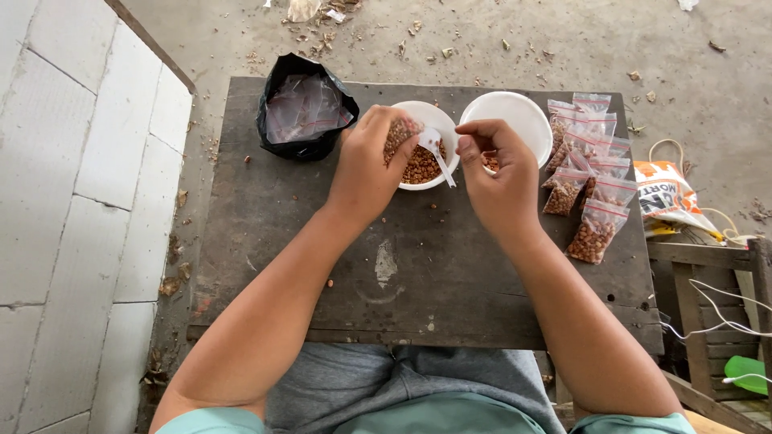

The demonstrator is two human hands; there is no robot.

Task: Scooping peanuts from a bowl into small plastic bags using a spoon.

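My left hand (366,165) grips a small clear bag of brown nuts (397,135) over a white bowl (441,120) that holds more nuts. A white plastic spoon (438,157) leans in that bowl between my two hands. My right hand (500,177) hovers at the near rim of a second white bowl (511,112). Its fingers are curled and pinched together. A few nuts (489,161) show just under its fingertips, and I cannot tell whether it holds them.
The dark wooden table (418,273) also carries a black plastic bag with empty clear pouches (305,108) at the back left. Several filled zip bags of nuts (591,173) lie at the right. An orange and white sack (667,193) and cables lie past the right edge.
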